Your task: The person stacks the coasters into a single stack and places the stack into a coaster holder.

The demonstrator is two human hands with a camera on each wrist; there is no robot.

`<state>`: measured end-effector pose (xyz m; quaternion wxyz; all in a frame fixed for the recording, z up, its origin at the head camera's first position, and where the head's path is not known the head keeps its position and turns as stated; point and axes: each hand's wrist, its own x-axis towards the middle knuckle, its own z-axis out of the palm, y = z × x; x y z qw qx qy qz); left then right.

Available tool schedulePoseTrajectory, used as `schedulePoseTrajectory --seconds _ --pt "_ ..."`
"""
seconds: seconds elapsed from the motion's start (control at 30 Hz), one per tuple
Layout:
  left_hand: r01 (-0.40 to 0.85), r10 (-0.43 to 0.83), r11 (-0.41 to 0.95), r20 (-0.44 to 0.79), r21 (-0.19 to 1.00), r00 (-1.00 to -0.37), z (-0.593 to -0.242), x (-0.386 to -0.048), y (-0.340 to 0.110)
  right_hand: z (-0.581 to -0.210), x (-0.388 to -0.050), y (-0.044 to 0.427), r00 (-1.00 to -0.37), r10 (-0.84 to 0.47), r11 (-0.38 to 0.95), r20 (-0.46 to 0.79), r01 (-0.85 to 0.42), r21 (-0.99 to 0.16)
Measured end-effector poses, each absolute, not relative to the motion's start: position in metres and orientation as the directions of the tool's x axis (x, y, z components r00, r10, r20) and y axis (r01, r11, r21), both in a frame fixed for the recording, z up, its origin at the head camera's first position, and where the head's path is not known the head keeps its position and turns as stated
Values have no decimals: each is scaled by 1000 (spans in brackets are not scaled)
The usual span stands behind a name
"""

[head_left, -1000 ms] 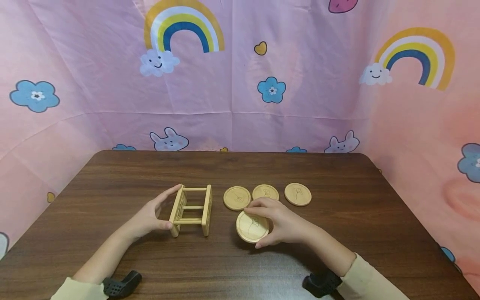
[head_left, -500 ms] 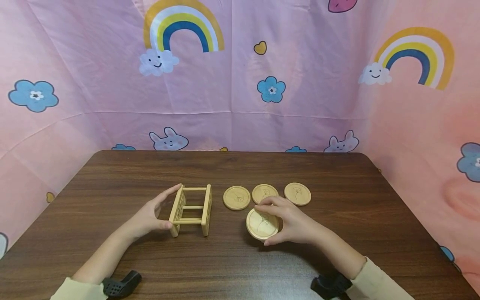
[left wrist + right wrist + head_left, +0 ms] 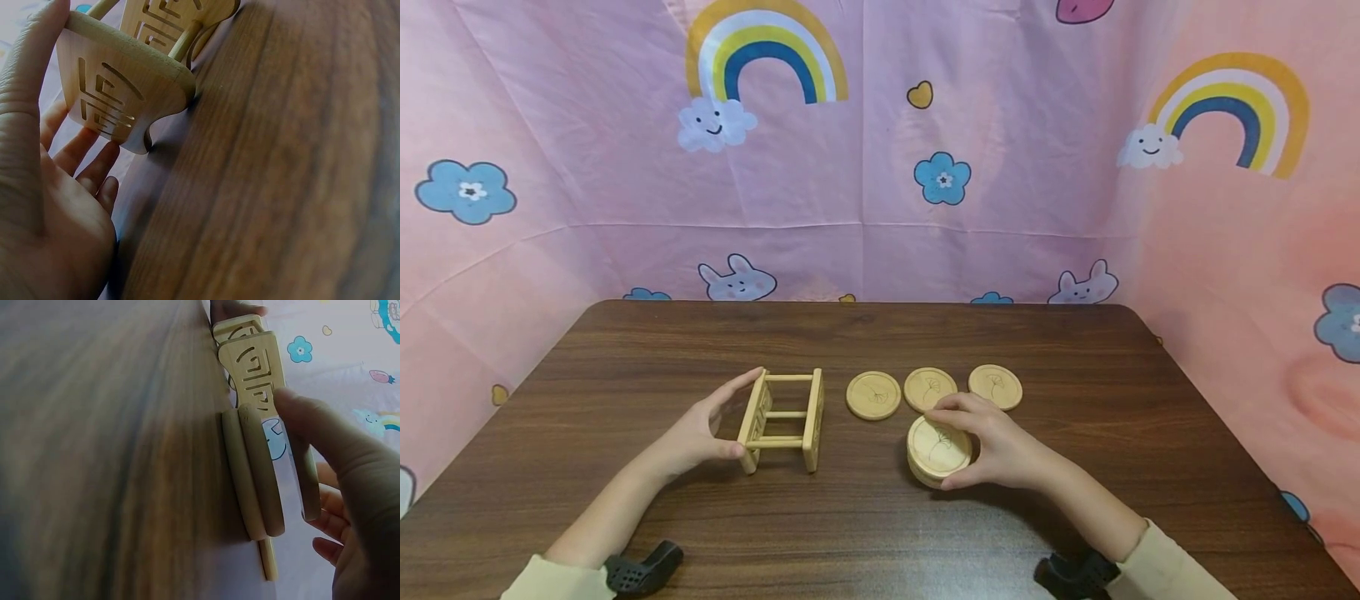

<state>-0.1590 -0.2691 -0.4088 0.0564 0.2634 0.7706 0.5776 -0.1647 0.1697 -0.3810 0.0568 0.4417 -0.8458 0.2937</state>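
Note:
A pale wooden coaster holder [image 3: 781,417], with cut-out side panels and round rods, stands left of centre on the table. My left hand [image 3: 703,425] holds its left panel, the thumb on the near edge and fingertips at the far edge. My right hand [image 3: 988,442] pinches a round wooden coaster [image 3: 936,442] with an engraved plant by its rim. In the right wrist view this coaster [image 3: 303,478] is apart from two stacked coasters [image 3: 259,475], which rest on the table under it. Behind lie a left coaster [image 3: 873,396], a middle coaster [image 3: 929,388] and a right coaster [image 3: 996,387].
The dark wood-grain table [image 3: 700,533] reaches back to a pink and purple cartoon cloth [image 3: 865,167] hung around it. Black wrist bands [image 3: 643,569] are worn near the light sleeves.
My right hand has moved right with the coaster. Edges of coasters under it now show, and the middle coaster behind is more exposed. My left hand and the holder have stayed still.

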Motion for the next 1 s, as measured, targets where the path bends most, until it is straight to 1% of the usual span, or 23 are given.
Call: schedulePoseTrajectory --seconds 0.17,0.47,0.73,1.0 --pt "342 474 180 223 922 -851 -409 -159 -269 -382 -164 173 -620 -710 455 334 -765 -455" --pt "339 470 182 221 923 -855 -408 -159 -268 -387 -165 175 -623 -711 459 326 -762 -457" --pt "335 473 190 214 923 -855 -408 -159 -269 -389 -164 176 -642 -707 471 297 -740 -481" --pt "331 470 199 207 922 -858 -408 -159 -268 -392 -165 177 -643 -713 469 281 -734 -491"
